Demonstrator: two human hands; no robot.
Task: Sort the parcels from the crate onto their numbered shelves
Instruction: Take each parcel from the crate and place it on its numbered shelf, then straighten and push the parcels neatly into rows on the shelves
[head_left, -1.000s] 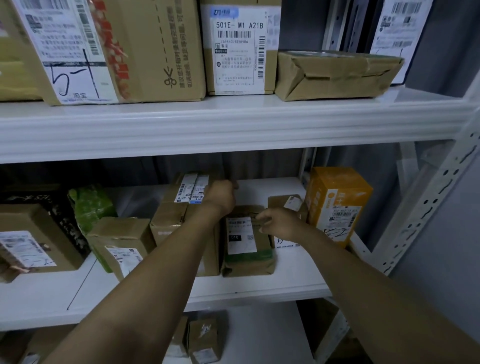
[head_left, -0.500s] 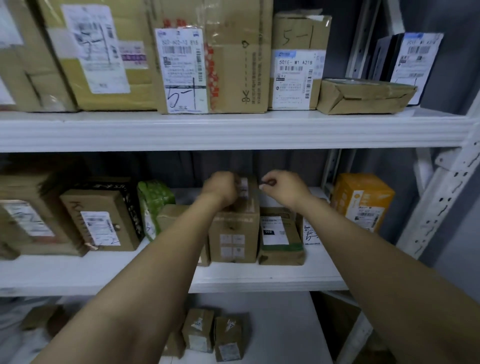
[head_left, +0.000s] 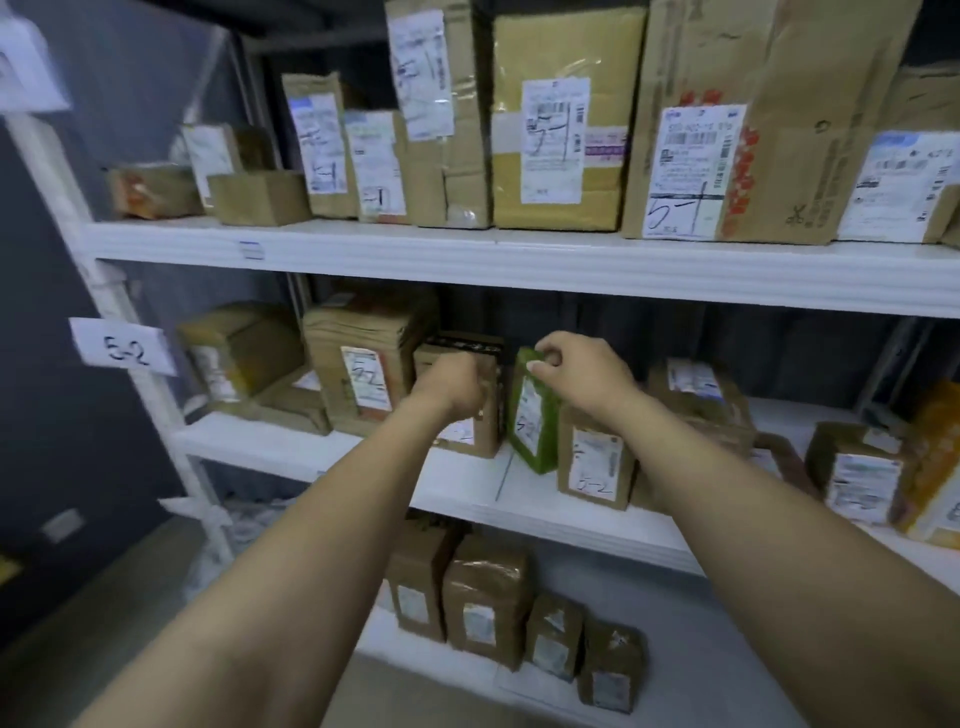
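Observation:
Both my arms reach into the middle shelf (head_left: 457, 493), whose post carries a paper tag reading 5-2 (head_left: 124, 347). My right hand (head_left: 584, 371) pinches the top of a green parcel (head_left: 532, 423) that stands tilted on the shelf. Just left of it, my left hand (head_left: 454, 387) is curled against the upper front of a brown box with a black top (head_left: 475, 439); its fingertips are hidden. A small brown box marked 5-2 (head_left: 595, 462) stands to the right of the green parcel, under my right forearm.
More 5-2 boxes (head_left: 363, 364) fill the shelf's left part, and others (head_left: 862, 478) sit at the right. The upper shelf (head_left: 519, 260) holds tall cartons marked 5-1 (head_left: 680, 176). Several small boxes (head_left: 483, 597) stand on the bottom shelf. A dark wall lies left.
My view and both hands have shifted left along the shelf. My left hand left the taller box for the black-topped one; my right hand came onto the green parcel.

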